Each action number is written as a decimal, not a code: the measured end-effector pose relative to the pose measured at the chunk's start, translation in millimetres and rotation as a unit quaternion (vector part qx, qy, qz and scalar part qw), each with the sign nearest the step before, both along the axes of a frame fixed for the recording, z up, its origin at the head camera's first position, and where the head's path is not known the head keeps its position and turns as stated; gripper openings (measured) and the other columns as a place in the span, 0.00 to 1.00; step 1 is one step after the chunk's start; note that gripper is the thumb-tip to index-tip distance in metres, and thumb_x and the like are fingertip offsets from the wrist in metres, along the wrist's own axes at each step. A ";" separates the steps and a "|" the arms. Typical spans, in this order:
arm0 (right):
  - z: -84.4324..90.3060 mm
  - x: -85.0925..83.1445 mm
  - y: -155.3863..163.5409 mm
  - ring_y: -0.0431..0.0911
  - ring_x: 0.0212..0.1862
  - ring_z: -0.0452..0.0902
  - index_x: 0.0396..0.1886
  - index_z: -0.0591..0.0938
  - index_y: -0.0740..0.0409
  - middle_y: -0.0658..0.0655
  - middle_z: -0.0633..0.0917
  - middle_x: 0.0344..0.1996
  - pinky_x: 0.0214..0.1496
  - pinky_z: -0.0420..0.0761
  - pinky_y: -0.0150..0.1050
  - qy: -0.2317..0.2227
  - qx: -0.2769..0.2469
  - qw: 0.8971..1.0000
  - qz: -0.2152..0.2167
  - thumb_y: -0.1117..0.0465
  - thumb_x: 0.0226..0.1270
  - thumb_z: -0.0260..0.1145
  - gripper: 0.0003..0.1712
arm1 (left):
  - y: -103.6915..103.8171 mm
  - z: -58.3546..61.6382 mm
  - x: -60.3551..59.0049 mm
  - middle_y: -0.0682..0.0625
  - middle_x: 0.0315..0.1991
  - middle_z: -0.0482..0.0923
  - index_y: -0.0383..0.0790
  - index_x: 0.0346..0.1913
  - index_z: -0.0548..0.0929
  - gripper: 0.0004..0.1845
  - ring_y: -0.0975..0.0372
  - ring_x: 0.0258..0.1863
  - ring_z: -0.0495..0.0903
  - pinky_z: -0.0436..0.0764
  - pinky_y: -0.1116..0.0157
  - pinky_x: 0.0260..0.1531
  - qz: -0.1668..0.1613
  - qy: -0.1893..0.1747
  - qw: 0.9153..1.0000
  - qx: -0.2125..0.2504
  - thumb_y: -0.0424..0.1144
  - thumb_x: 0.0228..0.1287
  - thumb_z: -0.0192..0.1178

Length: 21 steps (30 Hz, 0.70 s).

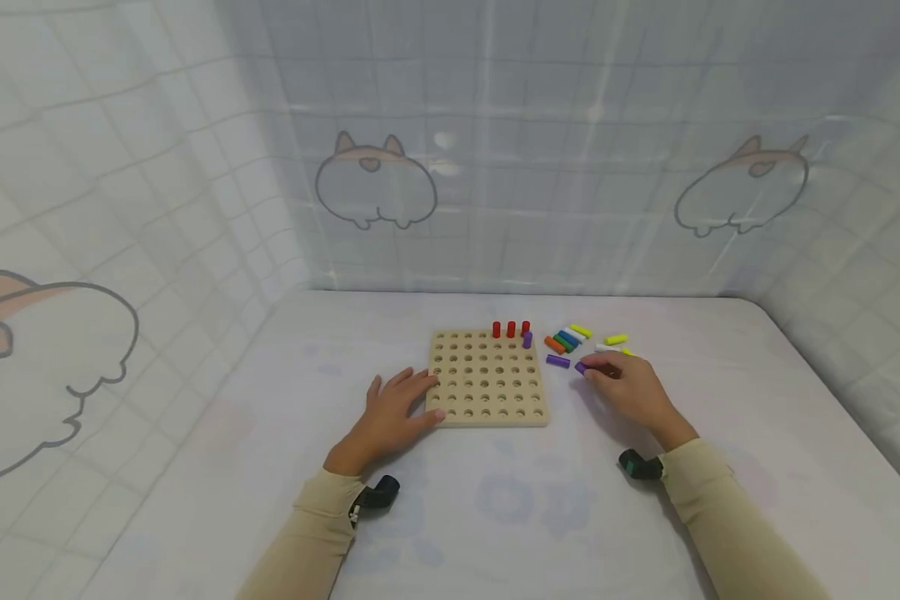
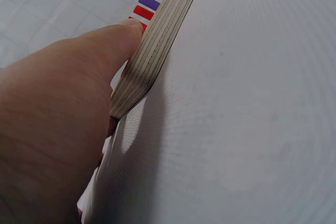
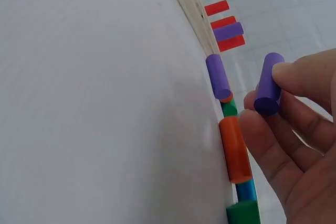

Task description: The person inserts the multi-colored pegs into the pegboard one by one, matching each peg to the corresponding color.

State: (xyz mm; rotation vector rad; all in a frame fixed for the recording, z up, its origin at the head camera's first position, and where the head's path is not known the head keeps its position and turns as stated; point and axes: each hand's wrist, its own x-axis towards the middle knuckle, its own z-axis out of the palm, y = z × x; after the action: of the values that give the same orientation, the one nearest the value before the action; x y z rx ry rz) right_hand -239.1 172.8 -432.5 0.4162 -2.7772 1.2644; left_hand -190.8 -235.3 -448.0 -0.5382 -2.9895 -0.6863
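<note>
A square wooden pegboard (image 1: 492,377) with rows of round holes lies flat on the table. Three red pegs (image 1: 512,330) stand along its far edge toward the right, and one purple peg (image 1: 527,340) stands in front of the rightmost. My left hand (image 1: 392,414) rests with spread fingers at the board's left edge, its thumb at the near left corner. To the right of the board, my right hand (image 1: 630,390) pinches a purple peg (image 3: 268,85) between thumb and fingers. Another purple peg (image 1: 558,361) lies on the table between board and right hand.
Beyond the right hand lie loose pegs: an orange peg (image 1: 555,345), green, blue and white ones side by side, and several yellow pegs (image 1: 616,339). A light patterned cloth covers the table (image 1: 495,517). Pale curtains (image 1: 525,183) hang behind and at both sides.
</note>
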 end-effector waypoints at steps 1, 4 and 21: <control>0.7 -1.2 -1.8 0.51 0.51 0.81 0.52 0.86 0.55 0.55 0.86 0.49 0.55 0.81 0.50 -0.004 -0.010 1.000 -0.002 0.58 0.73 0.66 0.12 | -0.8 -0.3 0.0 0.51 0.75 0.63 0.51 0.75 0.68 0.36 0.51 0.77 0.53 0.36 0.35 0.69 0.001 0.001 1.000 0.001 0.62 0.69 0.57; 3.2 -5.7 -7.3 0.49 0.49 0.81 0.52 0.86 0.54 0.54 0.86 0.48 0.53 0.82 0.43 -0.022 -0.042 0.999 -0.009 0.54 0.73 0.66 0.14 | -2.5 -2.0 0.0 0.51 0.75 0.64 0.51 0.75 0.69 0.36 0.50 0.77 0.53 0.37 0.34 0.69 0.001 0.006 1.000 0.003 0.63 0.68 0.57; 2.6 -30.3 -36.0 0.50 0.53 0.80 0.59 0.81 0.58 0.57 0.84 0.52 0.58 0.77 0.42 -0.056 -0.165 0.984 -0.021 0.56 0.75 0.63 0.18 | -2.5 -1.6 -1.8 0.51 0.75 0.64 0.51 0.75 0.68 0.36 0.51 0.77 0.53 0.36 0.34 0.69 -0.010 0.004 1.000 0.006 0.63 0.69 0.56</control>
State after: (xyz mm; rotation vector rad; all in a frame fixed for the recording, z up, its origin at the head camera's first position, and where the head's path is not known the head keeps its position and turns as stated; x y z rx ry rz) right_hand -269.4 136.9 -429.9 0.2673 -2.5714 1.7459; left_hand -192.6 -237.8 -449.6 -0.5683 -2.9739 -0.7011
